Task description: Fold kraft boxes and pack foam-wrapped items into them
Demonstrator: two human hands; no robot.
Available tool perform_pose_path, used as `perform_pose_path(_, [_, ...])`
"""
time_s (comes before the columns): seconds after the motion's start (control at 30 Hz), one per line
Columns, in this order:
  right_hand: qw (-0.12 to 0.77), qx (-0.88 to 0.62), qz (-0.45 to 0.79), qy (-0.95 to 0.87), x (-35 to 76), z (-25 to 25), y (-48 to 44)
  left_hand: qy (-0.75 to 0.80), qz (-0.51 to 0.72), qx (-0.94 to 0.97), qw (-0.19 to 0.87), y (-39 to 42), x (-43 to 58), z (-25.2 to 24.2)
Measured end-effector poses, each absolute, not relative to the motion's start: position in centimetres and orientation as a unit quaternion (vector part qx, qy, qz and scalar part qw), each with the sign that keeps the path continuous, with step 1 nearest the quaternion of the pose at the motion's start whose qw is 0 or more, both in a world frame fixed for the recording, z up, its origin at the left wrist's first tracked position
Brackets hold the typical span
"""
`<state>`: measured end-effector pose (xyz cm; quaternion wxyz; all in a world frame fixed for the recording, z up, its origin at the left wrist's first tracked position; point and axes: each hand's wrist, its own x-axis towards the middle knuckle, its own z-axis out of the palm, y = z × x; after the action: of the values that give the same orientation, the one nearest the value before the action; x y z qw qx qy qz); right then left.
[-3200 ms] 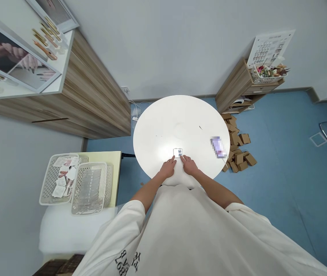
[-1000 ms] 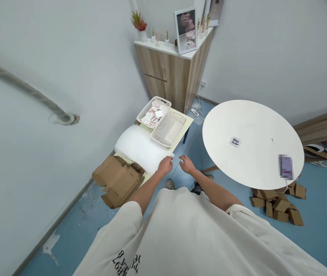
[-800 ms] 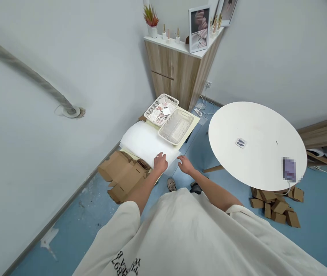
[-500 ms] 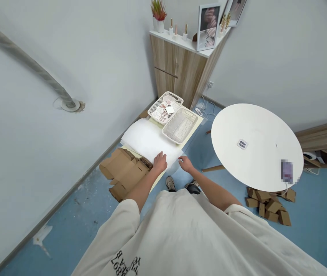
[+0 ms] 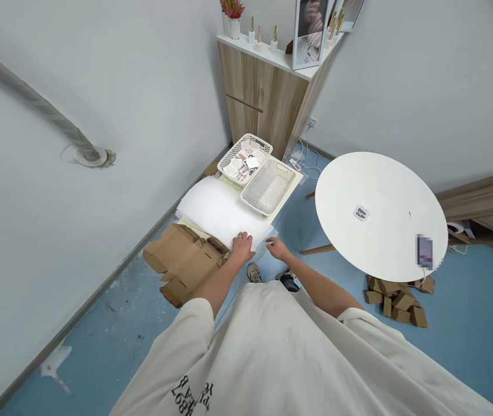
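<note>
Blue flooring (image 5: 467, 323) is partly covered by a pale-yellow table (image 5: 280, 206), on which white foam sheets (image 5: 215, 202) are stacked at 11 o'clock from the left hand (image 5: 243, 247), with perforated plastic baskets (image 5: 284, 180) set at 1 o'clock. The stack's near edge is overlaid by that hand's slightly spread fingers, while the right hand (image 5: 277, 248) is held curled near the corner, any pinch being impossible to confirm. Seemingly a sheet is being singled out, so one edge should be parted cleanly.
</note>
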<state>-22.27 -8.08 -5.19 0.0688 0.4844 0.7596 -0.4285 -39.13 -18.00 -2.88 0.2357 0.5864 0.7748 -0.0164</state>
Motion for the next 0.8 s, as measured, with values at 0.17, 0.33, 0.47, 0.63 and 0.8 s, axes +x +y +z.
perform_pose_path(0.17, [0.062,0.478,-0.428,0.765,-22.4,-4.9,-8.1,0.79,-0.003,0.565,0.238,-18.0,-38.3,-2.8])
perform_pose_path(0.33, [0.016,0.489,-0.465,0.738,-22.3,-4.0,-8.0,0.805,0.036,0.546,0.227,-18.1,-38.7,-2.3])
perform_pose_path(0.47, [-0.085,0.472,-0.519,0.708,-23.5,-2.5,-7.8,0.816,0.092,0.531,0.208,-18.4,-38.8,-1.1])
perform_pose_path(0.63, [-0.14,0.52,-0.449,0.713,-24.4,-1.1,-7.4,0.794,0.135,0.556,0.204,-18.7,-37.0,0.2])
perform_pose_path(0.8, [-0.158,0.623,-0.339,0.687,-22.6,-1.4,-6.8,0.762,0.172,0.574,0.245,-18.7,-34.1,0.5])
